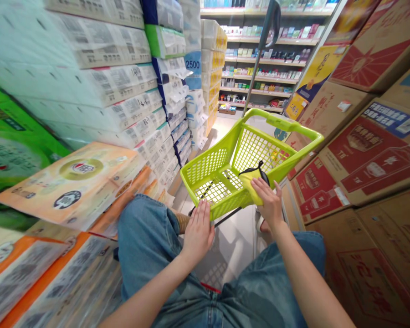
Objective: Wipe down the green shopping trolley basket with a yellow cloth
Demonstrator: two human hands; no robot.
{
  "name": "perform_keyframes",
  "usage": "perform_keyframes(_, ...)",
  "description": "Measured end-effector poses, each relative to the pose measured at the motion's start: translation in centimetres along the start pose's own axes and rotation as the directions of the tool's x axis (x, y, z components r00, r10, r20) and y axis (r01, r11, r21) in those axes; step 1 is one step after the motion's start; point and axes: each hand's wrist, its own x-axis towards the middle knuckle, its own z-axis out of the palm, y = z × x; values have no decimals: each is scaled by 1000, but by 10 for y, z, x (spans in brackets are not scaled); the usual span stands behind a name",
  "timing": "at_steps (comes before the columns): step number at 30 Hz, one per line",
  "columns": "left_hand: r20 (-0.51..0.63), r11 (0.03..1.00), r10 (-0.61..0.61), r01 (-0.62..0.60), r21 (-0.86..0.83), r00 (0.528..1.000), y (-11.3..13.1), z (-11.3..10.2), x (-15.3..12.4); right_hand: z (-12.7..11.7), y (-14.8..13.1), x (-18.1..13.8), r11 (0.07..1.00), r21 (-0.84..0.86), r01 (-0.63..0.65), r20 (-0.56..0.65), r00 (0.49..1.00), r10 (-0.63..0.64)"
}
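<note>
A lime-green plastic shopping basket (208,166) on wheels stands on the aisle floor before my knees, tilted and with nothing inside. My left hand (198,230) rests flat against its near rim, fingers stretched out and together. My right hand (268,198) lies on the basket's near right corner, fingers over a yellow-green piece with a black strap (258,169). A grey pull handle (271,18) rises from the basket's far side. My legs in blue jeans (146,237) are below.
Stacked tissue and paper packs (116,86) wall the left side, orange packs (71,182) nearest. Brown and red cardboard cartons (369,150) are piled on the right. Shelves of goods (259,68) close the aisle's far end. White tiled floor (232,241) runs between.
</note>
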Motion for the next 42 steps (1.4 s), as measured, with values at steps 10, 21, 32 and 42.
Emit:
perform_keyframes(10,25,1000,13,-13,4,1000,0,-2,-3,39,-117,-30,988,150,-17,-28,999,22)
perform_keyframes(21,33,998,42,-43,35,999,-5,-2,-3,6,-14,-10,994,37,105,51,993,-106)
perform_keyframes(32,36,999,23,-25,34,999,-1,-1,-6,29,-97,-20,993,120,4,13,1000,-6)
perform_keyframes(42,58,999,31,-33,39,998,-3,-1,-6,14,-50,-16,973,62,223,46,973,-226)
